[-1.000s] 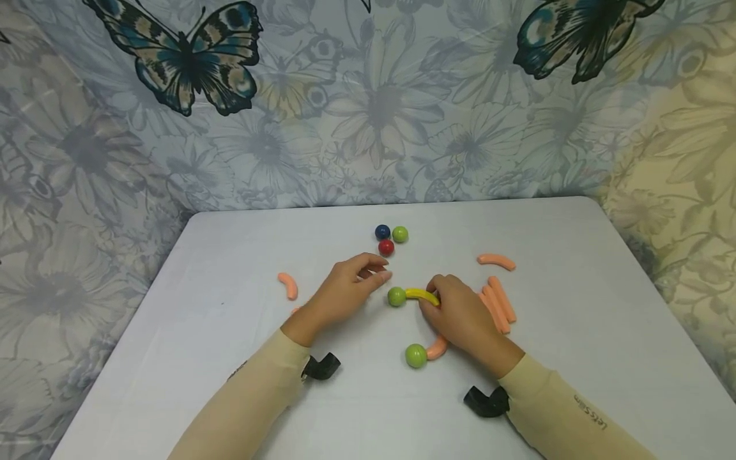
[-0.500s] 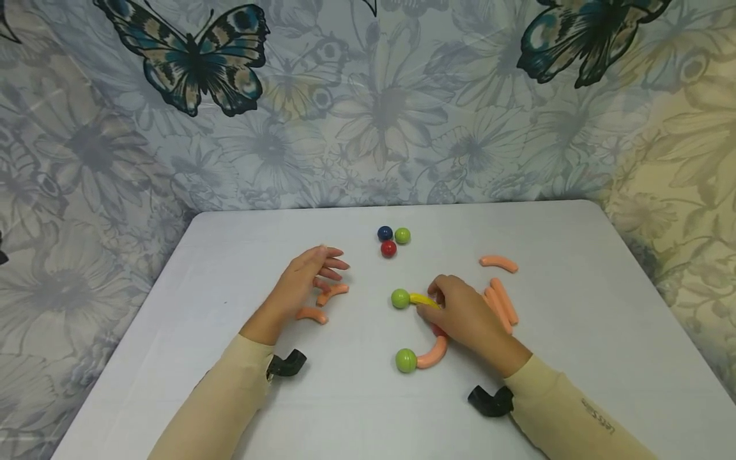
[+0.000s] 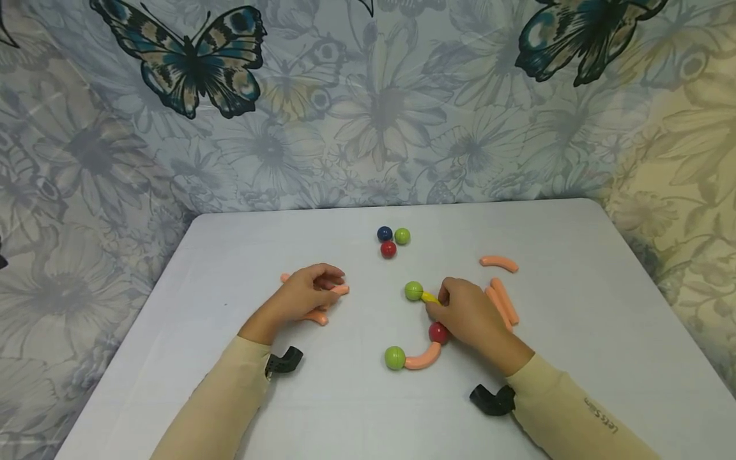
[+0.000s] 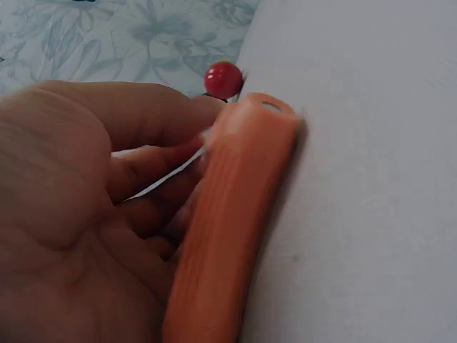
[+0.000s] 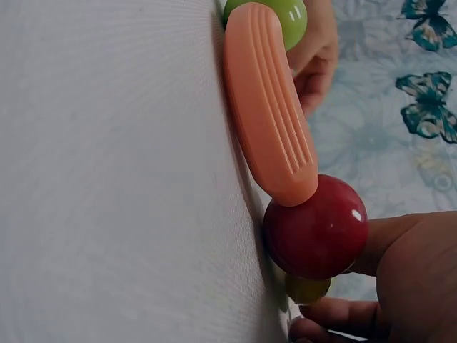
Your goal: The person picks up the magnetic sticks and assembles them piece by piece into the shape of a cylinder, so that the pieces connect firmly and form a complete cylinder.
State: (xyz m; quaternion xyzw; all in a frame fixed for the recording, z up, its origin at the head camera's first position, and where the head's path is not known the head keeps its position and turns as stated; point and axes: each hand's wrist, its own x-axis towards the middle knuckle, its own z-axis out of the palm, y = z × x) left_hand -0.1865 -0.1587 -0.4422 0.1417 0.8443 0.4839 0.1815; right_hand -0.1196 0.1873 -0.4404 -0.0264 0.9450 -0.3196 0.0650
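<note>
pinching yellow piece (image 3: 429, 298) in right grip (image 3: 473, 312), over tabletop (image 3: 345, 415), with left grip (image 3: 293, 297) bent about orange piece (image 4: 228, 207).
on right, pinched narrow, with green ball (image 3: 413, 291) touching the yellow piece's exposed tip. on left, fingers half curled; cannot tell how firmly closed on the orange piece. below in head view: red ball (image 3: 439, 333) against one end of curved piece (image 3: 424, 359), second green ball (image 3: 395, 358) at the other. toward far edge: three clustered balls (image 3: 388, 249).
</note>
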